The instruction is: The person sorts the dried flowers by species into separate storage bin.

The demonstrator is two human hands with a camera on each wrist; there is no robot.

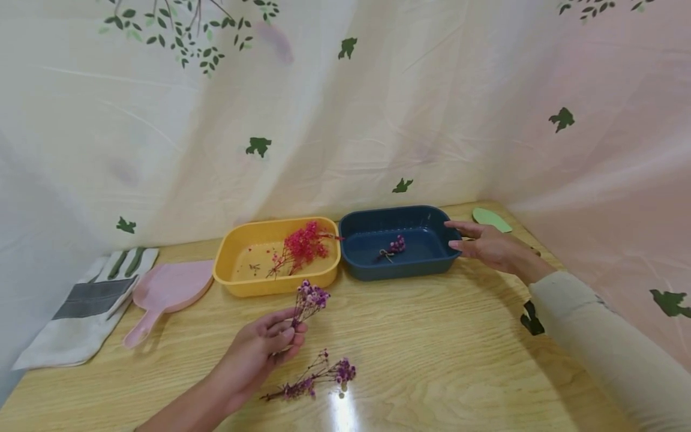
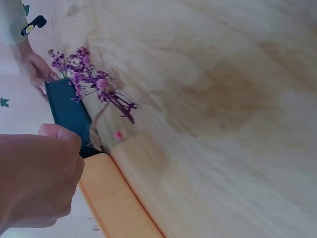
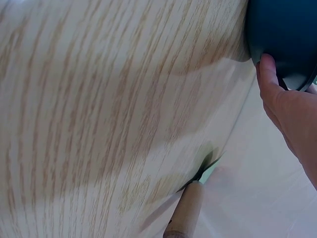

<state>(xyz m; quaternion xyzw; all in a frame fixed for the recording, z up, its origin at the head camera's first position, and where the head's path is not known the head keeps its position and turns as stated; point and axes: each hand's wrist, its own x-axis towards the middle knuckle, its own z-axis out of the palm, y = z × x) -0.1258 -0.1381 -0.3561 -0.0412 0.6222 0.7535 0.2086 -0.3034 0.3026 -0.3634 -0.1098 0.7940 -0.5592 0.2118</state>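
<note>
My left hand [image 1: 270, 342] pinches a small sprig of purple dried flowers [image 1: 311, 298] between thumb and fingers, above the table. Just below it lies another purple dried bunch [image 1: 324, 379]. In the left wrist view, purple blossoms [image 2: 89, 74] with a strand of twine [image 2: 95, 131] show past the curled fingers. My right hand [image 1: 488, 246] grips the right end of a dark blue tray [image 1: 399, 273], one finger over the rim. The right wrist view shows a fingertip [image 3: 268, 62] against the tray's outer wall. Inside that tray rests a small twine-tied purple bunch [image 1: 394, 247].
A yellow tray [image 1: 275, 289] with red dried flowers [image 1: 305, 243] touches the blue one. Farther left lie a pink paddle-shaped board [image 1: 173, 285] and a grey-white cloth [image 1: 92, 306]. A wooden-handled tool [image 3: 185, 210] with a green blade [image 1: 491, 219] lies behind the right hand.
</note>
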